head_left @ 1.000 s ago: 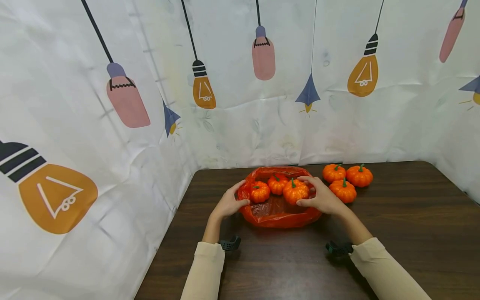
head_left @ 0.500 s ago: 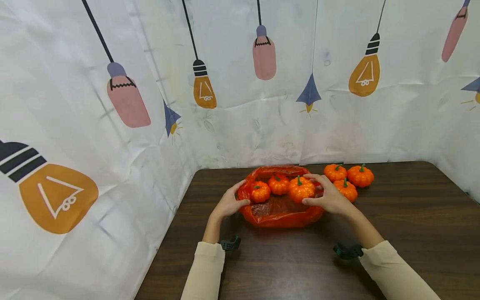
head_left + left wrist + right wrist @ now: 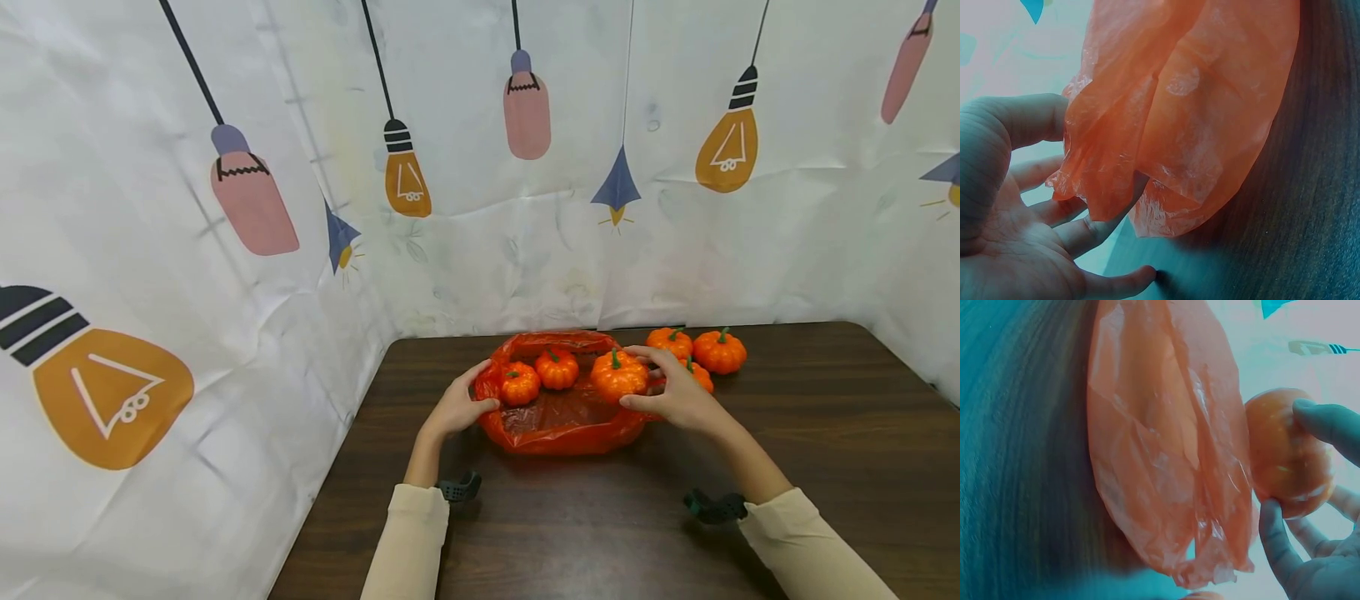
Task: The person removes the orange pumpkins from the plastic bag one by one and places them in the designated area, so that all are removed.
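My right hand grips a small orange pumpkin with a green stem, thumb on its near side. It is held up over the right rim of a red plastic bag. In the right wrist view the pumpkin sits between thumb and fingers, just past the bag's edge. At the bag's left side my left hand holds its rim between thumb and fingers. The left wrist view shows the crumpled bag with some fingers behind it. Inside the bag lie two more pumpkins, one left and one behind.
Several pumpkins stand on the dark wooden table right of the bag; a rear one shows fully, and another is partly hidden by my right hand. A white printed curtain hangs along the back and left of the table.
My right hand has moved right and slightly up with the pumpkin, from over the bag's inside toward its right rim. The left hand has kept its place on the bag.
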Demonstrator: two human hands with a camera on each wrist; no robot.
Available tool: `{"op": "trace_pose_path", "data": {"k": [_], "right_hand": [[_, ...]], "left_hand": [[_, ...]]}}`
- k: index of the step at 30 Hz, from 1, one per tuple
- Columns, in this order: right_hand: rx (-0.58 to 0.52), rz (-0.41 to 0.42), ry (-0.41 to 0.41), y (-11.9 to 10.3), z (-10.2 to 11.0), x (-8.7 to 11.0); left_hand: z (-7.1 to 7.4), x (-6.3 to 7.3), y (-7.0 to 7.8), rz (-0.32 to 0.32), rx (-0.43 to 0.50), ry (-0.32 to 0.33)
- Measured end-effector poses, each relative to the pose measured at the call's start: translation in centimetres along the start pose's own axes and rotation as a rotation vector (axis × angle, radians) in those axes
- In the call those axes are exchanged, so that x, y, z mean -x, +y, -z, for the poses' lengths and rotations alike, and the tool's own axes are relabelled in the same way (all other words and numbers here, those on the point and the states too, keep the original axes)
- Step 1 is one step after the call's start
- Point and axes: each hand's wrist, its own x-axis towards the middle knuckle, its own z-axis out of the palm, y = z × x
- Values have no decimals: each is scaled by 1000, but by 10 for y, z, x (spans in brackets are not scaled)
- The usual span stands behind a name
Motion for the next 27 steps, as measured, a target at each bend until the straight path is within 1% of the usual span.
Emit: {"op": "trace_pose_path", "data": {"k": [2,8,14,18,23,27], "right_hand": [[10,6,10,1,3,1],[47,-1,40,3,13,2],[29,-20,49,7,24,4],[41,-21,57,8,30,5],[48,-24,63,8,37,9],[20,-36,70,8,42,12]], "left_hand": [[1,0,-1,-5,-7,-2],[2,0,-1,11,7,-2],[2,0,-1,16,12,0],[2,0,0,18,14,0],[2,-1,-1,2,6,-10],[1,-1,-2,-2,5,-9]]}}
